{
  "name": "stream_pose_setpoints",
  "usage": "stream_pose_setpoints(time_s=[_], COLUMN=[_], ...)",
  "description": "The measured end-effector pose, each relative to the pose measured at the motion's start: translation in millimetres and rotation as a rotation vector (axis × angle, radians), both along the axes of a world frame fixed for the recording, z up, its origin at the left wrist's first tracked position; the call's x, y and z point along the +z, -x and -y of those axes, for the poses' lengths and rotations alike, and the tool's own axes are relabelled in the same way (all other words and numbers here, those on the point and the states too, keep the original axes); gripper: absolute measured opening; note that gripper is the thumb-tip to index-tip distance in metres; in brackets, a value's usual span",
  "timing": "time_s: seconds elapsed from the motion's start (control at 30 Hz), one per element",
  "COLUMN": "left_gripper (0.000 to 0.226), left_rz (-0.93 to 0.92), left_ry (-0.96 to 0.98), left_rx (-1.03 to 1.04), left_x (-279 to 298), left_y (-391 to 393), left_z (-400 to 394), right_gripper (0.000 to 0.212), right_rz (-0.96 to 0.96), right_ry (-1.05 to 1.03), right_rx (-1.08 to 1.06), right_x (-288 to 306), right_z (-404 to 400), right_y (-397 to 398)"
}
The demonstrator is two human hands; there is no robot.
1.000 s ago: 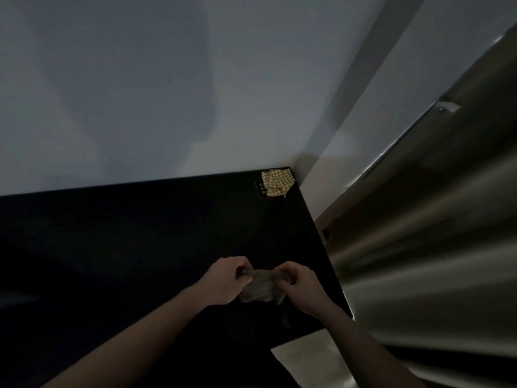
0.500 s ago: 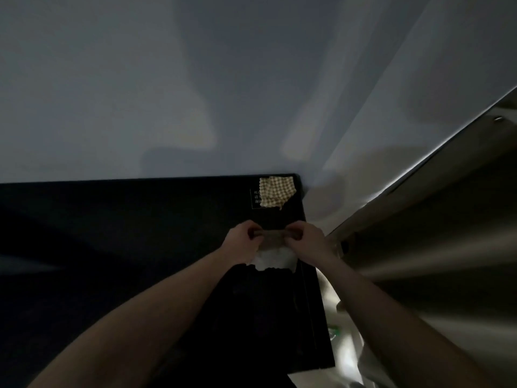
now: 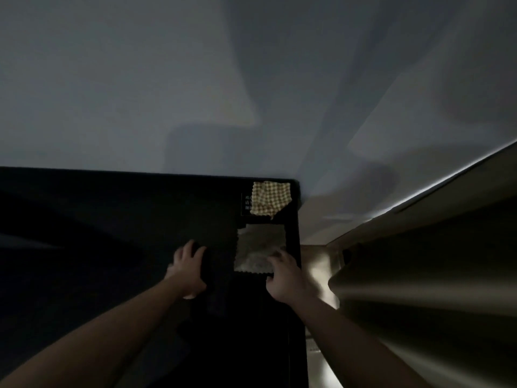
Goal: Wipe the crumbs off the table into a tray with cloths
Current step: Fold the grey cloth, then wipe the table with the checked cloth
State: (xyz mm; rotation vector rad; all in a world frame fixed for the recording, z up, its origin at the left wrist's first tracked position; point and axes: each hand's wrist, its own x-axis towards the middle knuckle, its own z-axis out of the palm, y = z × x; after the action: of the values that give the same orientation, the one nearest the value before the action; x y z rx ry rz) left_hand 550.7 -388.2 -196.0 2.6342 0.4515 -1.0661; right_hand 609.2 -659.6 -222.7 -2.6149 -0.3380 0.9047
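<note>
Very dim scene, black table [image 3: 112, 247] against a pale wall [image 3: 140, 79]. Grey cloth [image 3: 260, 247] spread flat near the table's right edge, just this side of a yellow checked cloth [image 3: 270, 198] lying in the far right corner, partly over a small label [image 3: 246, 204] with unreadable print. Right hand [image 3: 285, 275] resting on the near right corner of the grey cloth, fingers fairly straight and pressing down rather than curled round it. Left hand [image 3: 188, 268] flat on the bare table just left of that cloth, fingers spread and relaxed, nothing held. No tray visible anywhere, and no crumbs discernible on the dark surface. Likely trouble from here: sweeping blind in this light and missing crumbs altogether; pushing rightward with the cloth so near the edge and sending crumbs onto the floor instead of into a tray; cloth bunching or sliding under one-cornered pressure; grey cloth dragging the checked one along if pushed toward the wall.
</note>
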Motion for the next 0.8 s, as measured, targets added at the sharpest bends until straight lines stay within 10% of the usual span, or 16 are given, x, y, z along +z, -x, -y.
stream_pose_setpoints(time_s=[0.4,0.6,0.8], left_gripper=[0.14,0.141,0.124], left_rz=[-0.005,0.002,0.058], left_ry=[-0.012,-0.007,0.046], left_rx=[0.103,0.094,0.055], left_x=[-30,-26,-22], left_y=[35,36,51], left_z=[-37,-38,-47], right_gripper=[0.084,0.025,0.023], right_rz=[0.264,0.314,0.207], right_ry=[-0.026,-0.136,-0.333], right_rx=[-0.018,-0.145,-0.372], right_x=[-33,-30,32], right_z=[-48,-64,-80], right_y=[-172,-139,-45])
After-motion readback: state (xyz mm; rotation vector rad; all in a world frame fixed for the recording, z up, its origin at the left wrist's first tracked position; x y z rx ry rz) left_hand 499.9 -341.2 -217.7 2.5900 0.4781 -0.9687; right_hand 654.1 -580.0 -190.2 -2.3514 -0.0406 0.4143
